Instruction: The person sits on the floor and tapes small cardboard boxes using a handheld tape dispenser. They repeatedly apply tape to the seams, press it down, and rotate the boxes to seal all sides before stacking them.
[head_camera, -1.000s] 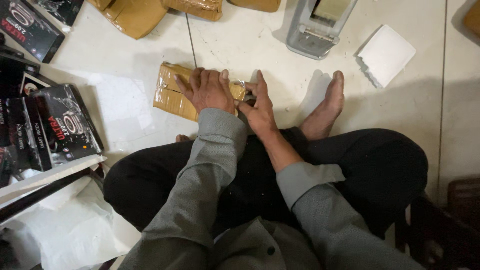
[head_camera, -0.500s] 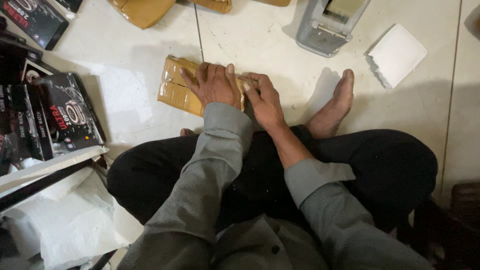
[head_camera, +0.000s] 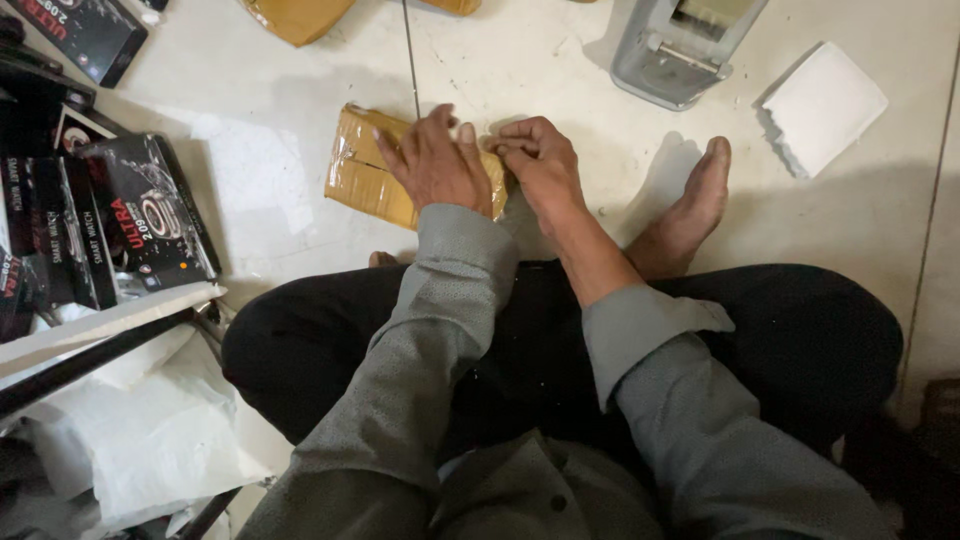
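Single head-worn view, looking steeply down from above the seated person, close over crossed legs and both forearms, pale tiled floor (head_camera: 560, 60) filling the upper frame (no second view to overlap)

A home packing spot: tiled floor (head_camera: 560, 60), stacked black product boxes (head_camera: 140, 215), tape-wrapped parcel (head_camera: 365, 170).

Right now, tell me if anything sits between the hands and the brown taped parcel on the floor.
Nothing visible does. The left hand lies flat on top of the brown taped parcel, and the right hand is curled at its right end. The grey machine and white pad lie farther off.
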